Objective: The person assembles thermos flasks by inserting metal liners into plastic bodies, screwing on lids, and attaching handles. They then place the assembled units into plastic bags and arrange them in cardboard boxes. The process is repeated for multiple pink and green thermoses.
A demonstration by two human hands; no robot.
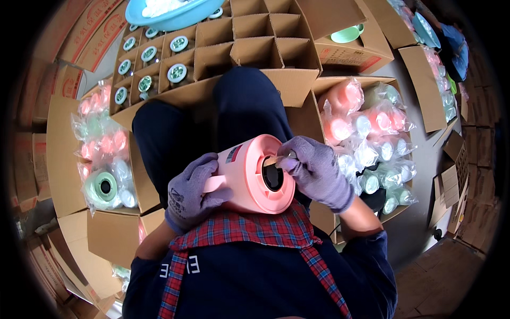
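Note:
On my lap lies a pink plastic jug [239, 173], tipped on its side with a round dark opening [273, 176] in the end facing right. My left hand [194, 192], in a grey-purple work glove, is closed around its handle side. My gloved right hand [319, 170] pinches a small tan piece [271, 160] at the upper edge of the opening; what exactly it is I cannot make out. A label shows on the jug's upper side. A red checked apron [244, 234] lies just below the jug.
Ahead is a divided carton [212, 64] with several shiny round-topped pieces [176, 73] in its cells. A blue basin [164, 16] rests over its far edge. Open cartons of bagged pink, green and white parts [366, 125] [103, 143] stand at both sides. Another person [456, 48] is at far right.

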